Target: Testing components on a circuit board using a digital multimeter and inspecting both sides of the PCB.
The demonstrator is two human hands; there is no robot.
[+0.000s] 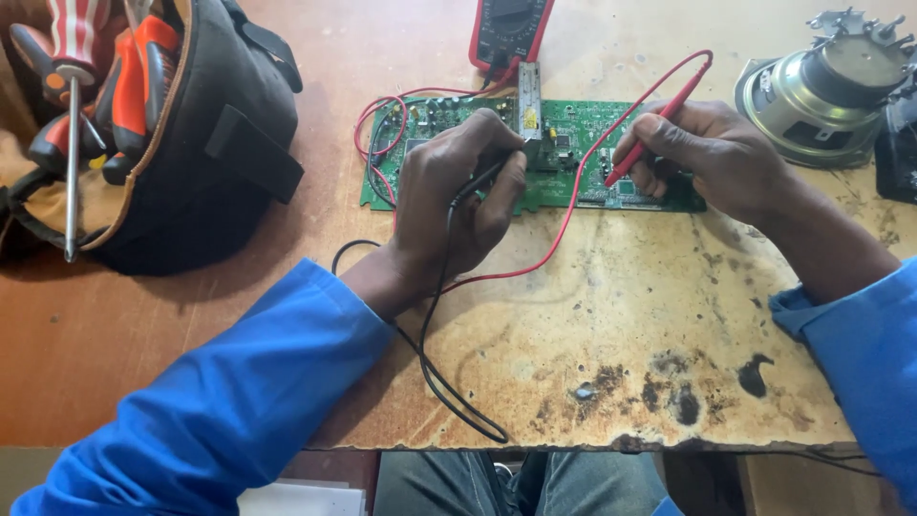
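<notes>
Both probes are already down on the green circuit board [535,153] at the far middle of the worn bench [611,325]: left hand [458,196] clamped on the black probe [478,183], right hand [712,153] clamped on the red probe [650,129]; the red multimeter [509,31] sits beyond.

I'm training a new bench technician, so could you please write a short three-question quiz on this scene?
1. True or false: the right hand holds the red probe.
2. What does the left hand hold? A) black probe B) screwdriver C) speaker
3. Fill in: both probe tips rest on the green ____.

Key:
1. True.
2. A. The screwdriver sits in the tool bag at left and the speaker lies at the far right, both untouched.
3. Circuit board; it lies on the table just below the red meter.
</notes>
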